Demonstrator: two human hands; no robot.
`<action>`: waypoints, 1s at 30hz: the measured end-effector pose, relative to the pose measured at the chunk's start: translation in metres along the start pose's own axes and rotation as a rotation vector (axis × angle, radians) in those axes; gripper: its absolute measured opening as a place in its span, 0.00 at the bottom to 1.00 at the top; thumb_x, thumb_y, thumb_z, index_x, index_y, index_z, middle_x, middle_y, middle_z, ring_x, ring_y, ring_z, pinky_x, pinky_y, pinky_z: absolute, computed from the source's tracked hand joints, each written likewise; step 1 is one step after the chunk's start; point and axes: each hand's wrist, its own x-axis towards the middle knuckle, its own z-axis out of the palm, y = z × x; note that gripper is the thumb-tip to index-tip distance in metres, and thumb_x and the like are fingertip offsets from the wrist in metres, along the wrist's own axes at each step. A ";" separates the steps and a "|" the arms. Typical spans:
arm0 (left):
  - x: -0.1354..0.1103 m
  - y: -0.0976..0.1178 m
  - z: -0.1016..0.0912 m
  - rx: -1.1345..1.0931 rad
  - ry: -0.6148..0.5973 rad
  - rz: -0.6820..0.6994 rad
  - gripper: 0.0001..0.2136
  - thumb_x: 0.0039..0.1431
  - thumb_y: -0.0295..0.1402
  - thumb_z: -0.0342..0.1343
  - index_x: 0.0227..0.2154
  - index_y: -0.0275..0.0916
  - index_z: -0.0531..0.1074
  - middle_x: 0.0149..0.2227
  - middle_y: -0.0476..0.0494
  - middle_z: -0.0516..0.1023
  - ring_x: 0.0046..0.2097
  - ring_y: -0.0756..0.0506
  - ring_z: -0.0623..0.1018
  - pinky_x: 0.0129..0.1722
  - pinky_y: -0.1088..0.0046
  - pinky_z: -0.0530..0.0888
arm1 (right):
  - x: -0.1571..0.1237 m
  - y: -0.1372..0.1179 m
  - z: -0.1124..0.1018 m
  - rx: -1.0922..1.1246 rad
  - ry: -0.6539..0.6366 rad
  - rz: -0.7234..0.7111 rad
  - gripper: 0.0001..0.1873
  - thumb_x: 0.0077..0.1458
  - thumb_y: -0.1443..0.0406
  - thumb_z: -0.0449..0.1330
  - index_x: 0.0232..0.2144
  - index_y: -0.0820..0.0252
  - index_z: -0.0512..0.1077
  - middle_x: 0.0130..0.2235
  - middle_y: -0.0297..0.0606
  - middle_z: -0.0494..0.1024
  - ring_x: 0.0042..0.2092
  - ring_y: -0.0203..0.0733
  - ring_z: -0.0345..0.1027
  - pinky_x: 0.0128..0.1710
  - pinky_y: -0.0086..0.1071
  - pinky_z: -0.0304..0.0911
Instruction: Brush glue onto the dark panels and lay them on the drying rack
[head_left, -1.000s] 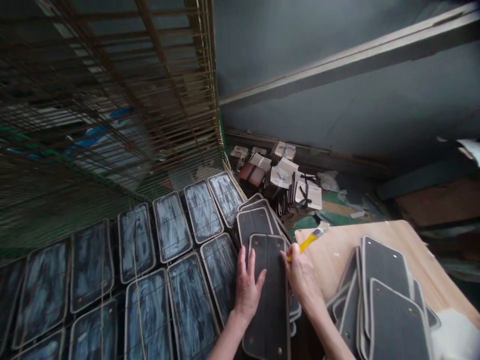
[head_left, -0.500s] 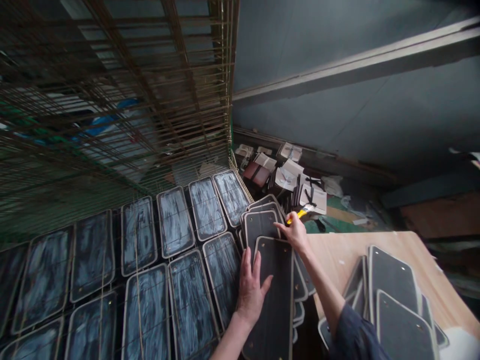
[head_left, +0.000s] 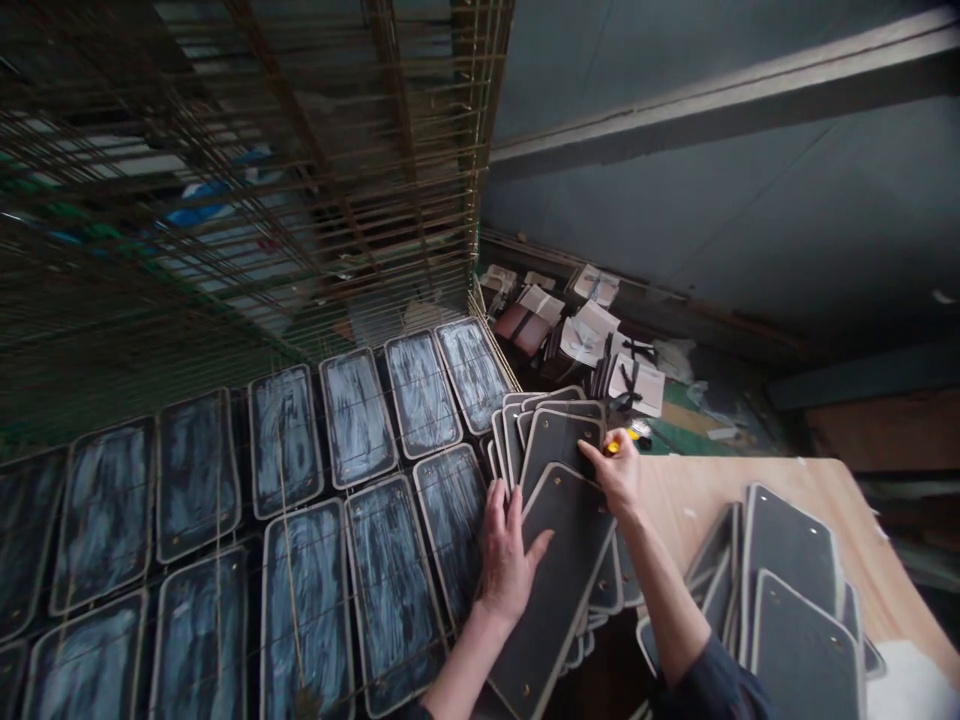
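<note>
My left hand (head_left: 508, 556) lies flat, fingers spread, on the left side of a long dark panel (head_left: 561, 590) with a pale edge, the top one of a fanned stack (head_left: 553, 430). My right hand (head_left: 621, 476) grips a yellow-handled brush (head_left: 624, 442) while its fingers touch the top panel's far corner. The panel sits tilted, its far end leaning right.
Rows of dark panels smeared with whitish coating (head_left: 352, 415) lie on a wire rack (head_left: 225, 460) to the left, with more wire shelves (head_left: 247, 200) above. A wooden table (head_left: 757, 478) on the right bears another pile of panels (head_left: 787, 590). Tied bundles (head_left: 600, 345) lie on the floor behind.
The top panel has swung so its far end leans right. My right hand drew back a little with the brush, and my left hand stayed on the panel.
</note>
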 end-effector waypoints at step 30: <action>0.023 -0.026 -0.053 -1.126 0.073 -0.575 0.17 0.53 0.42 0.59 0.43 0.37 0.71 0.40 0.44 0.78 0.42 0.47 0.75 0.46 0.72 0.69 | -0.006 0.007 0.002 0.197 -0.077 -0.053 0.22 0.43 0.55 0.66 0.25 0.56 0.56 0.25 0.25 0.57 0.26 0.33 0.51 0.27 0.28 0.50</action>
